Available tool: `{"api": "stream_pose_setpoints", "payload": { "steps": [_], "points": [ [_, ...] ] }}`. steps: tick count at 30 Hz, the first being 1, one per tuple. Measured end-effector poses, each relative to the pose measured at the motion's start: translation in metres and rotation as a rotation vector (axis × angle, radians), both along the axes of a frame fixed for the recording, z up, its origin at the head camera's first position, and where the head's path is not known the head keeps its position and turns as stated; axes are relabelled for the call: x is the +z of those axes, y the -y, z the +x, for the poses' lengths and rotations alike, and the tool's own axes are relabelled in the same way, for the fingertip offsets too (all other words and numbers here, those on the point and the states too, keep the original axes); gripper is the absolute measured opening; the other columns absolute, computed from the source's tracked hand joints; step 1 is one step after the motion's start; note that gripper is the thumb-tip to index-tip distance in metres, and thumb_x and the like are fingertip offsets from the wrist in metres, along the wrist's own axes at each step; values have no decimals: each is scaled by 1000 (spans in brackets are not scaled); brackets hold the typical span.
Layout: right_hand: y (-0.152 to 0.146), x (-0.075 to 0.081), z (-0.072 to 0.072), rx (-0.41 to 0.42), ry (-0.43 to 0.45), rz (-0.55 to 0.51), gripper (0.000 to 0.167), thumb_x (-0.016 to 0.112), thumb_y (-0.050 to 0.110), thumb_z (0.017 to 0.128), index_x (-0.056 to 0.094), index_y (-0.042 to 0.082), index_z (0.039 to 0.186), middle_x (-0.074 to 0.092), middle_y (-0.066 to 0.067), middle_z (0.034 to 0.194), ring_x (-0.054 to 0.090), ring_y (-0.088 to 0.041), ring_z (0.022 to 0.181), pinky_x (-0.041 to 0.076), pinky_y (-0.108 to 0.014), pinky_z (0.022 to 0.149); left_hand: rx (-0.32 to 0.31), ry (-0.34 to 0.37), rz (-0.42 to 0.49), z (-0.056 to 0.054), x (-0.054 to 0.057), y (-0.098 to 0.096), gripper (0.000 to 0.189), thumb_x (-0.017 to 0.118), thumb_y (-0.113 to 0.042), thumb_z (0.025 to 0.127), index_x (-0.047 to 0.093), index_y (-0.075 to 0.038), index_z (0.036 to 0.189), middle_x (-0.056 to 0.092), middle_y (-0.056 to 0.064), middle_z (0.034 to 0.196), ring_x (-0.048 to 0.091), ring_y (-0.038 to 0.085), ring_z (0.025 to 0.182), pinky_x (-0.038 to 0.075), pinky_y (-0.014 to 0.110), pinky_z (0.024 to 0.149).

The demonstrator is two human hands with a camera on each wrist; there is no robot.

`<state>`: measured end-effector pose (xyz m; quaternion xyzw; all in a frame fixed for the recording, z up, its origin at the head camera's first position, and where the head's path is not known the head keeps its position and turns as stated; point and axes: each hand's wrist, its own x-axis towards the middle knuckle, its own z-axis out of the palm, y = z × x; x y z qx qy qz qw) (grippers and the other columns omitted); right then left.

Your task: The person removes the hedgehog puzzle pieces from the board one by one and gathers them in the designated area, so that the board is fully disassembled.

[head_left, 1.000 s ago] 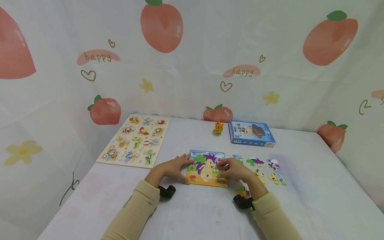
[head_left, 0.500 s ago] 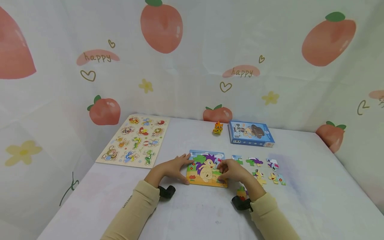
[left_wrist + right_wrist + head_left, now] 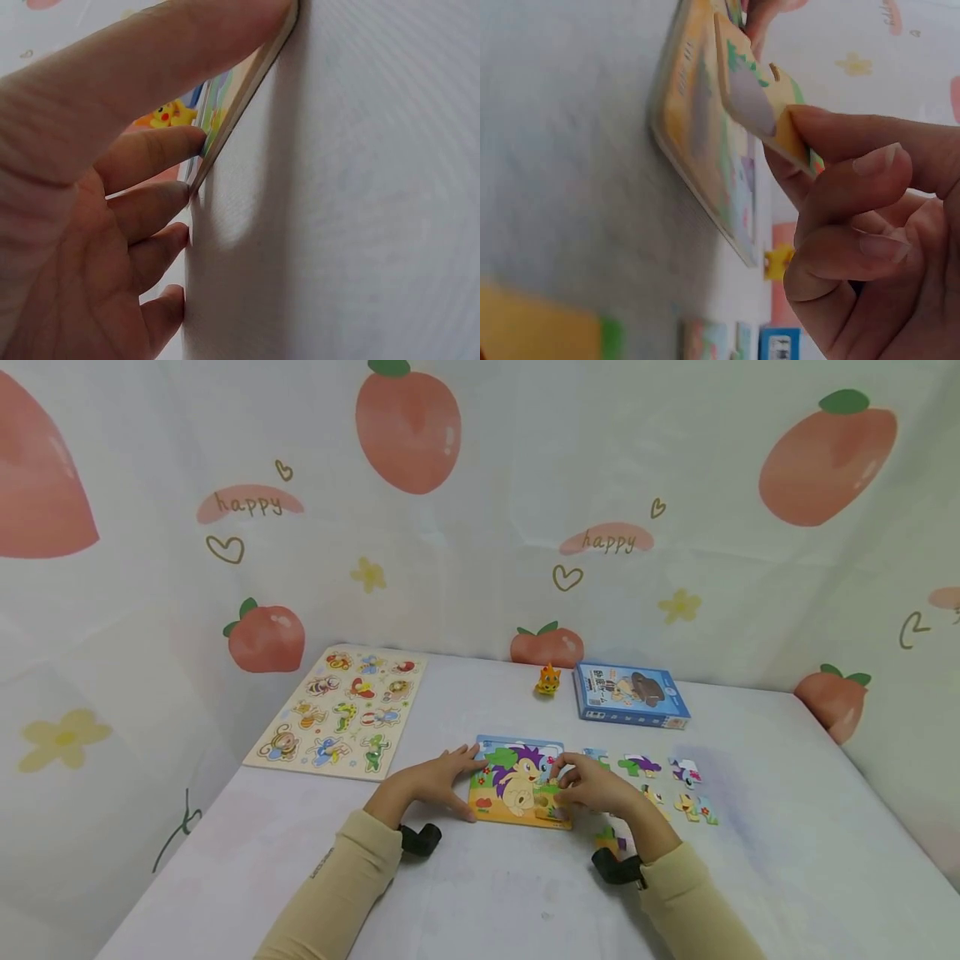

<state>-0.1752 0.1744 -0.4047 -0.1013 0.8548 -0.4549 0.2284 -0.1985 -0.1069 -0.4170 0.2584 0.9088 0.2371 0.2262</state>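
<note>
A hedgehog jigsaw puzzle board (image 3: 517, 777) lies flat on the table. My left hand (image 3: 437, 778) rests at its left side, thumb on the near left corner and fingertips along the edge. The left wrist view shows these fingers (image 3: 154, 214) extended. Between thumb and index finger my right hand (image 3: 600, 787) pinches a jigsaw piece (image 3: 761, 97), orange with a grey-purple patch and green. It is tilted just above the board's near right corner. Several loose jigsaw pieces (image 3: 697, 808) lie right of the board, some partly hidden by the right hand.
Beneath the right wrist lies another jigsaw piece (image 3: 606, 838). A wooden insect puzzle board (image 3: 341, 710) is at the left. Behind the work stand an orange toy figure (image 3: 548, 680) and a blue box (image 3: 632, 695). A printed curtain (image 3: 465, 560) hangs at the back.
My right hand has shifted slightly right, and the piece it pinches now looks tilted up off the board. My left hand has stayed on the board's left edge.
</note>
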Motion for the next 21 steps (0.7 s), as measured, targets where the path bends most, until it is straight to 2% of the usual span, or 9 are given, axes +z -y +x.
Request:
{"api": "stream_pose_setpoints", "payload": {
  "steps": [5, 11, 21],
  "points": [
    [-16, 9, 4, 28, -51, 8, 29, 67, 9, 83, 50, 2, 106, 55, -4, 77, 46, -15, 59, 41, -27, 52, -1, -3, -2, -1, -1, 0, 86, 79, -37, 71, 36, -25, 144, 10, 0, 158, 6, 38, 144, 14, 56, 114],
    [-43, 13, 13, 0, -70, 14, 30, 63, 11, 86, 49, -2, 110, 57, -6, 78, 53, -18, 64, 47, -31, 56, -1, -5, -8, -2, -2, -1, 86, 79, -38, 71, 36, -25, 144, 10, 0, 158, 6, 37, 144, 14, 56, 114],
    [-89, 20, 34, -45, -142, 59, 34, 61, 12, 88, 49, -7, 114, 59, -8, 83, 54, -15, 66, 46, -28, 58, 0, -2, 2, -1, -1, -1, 87, 80, -37, 71, 36, -23, 144, 9, 1, 158, 5, 37, 144, 12, 56, 115]
  ]
}}
